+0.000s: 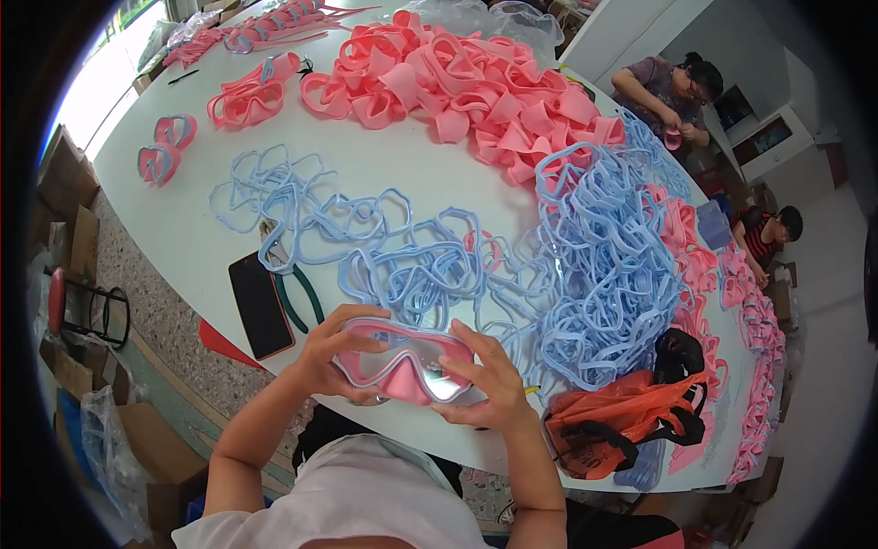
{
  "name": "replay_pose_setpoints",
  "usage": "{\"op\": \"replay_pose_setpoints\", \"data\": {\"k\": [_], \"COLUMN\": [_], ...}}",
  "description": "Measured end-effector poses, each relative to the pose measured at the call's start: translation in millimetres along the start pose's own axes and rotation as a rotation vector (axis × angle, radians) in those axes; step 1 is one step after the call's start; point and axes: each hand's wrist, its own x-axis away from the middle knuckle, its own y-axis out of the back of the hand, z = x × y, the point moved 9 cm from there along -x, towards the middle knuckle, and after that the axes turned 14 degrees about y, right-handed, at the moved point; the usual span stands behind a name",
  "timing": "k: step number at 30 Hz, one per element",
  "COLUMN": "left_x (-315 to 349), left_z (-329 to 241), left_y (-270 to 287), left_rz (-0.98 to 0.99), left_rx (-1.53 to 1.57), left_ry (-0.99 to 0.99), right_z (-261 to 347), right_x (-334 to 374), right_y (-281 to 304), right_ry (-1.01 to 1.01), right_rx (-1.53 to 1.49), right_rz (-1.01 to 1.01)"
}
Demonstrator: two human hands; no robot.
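Observation:
A diving mask [402,395] with a pink skirt, a light blue rim and a clear lens is held up between my two hands over the table's near edge. My left hand [331,357] grips its left end, fingers over the top. At the other end, my right hand [489,380] has its fingers bent around the frame. Just beyond the mask lies a tangle of light blue rubber rings [421,265]. Near my left hand are a dark phone [261,306] and pliers with green handles [293,302], their jaws partly under the blue rings.
Pink mask skirts [457,82] form a heap at the back. Blue rings [604,265] pile up on the right, beside an orange plastic bag [622,421]. Finished-looking masks [160,162] sit at the far left. Two people [668,96] are at the table's far right side.

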Motion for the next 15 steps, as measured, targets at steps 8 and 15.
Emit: {"op": "replay_pose_setpoints", "data": {"k": [8, 15], "left_x": [32.2, 54.6], "left_z": [5.8, 9.7], "left_y": [52.9, 77.7], "left_rz": [-0.393, -0.578], "left_rx": [-0.161, -0.102], "left_ry": [0.041, 0.142], "right_z": [-72.9, -97.4], "right_x": [41.0, 62.9], "right_y": [61.4, 33.0], "right_ry": [-0.691, -0.723], "right_rx": [0.06, 0.513], "right_rz": [-0.326, 0.274]}}
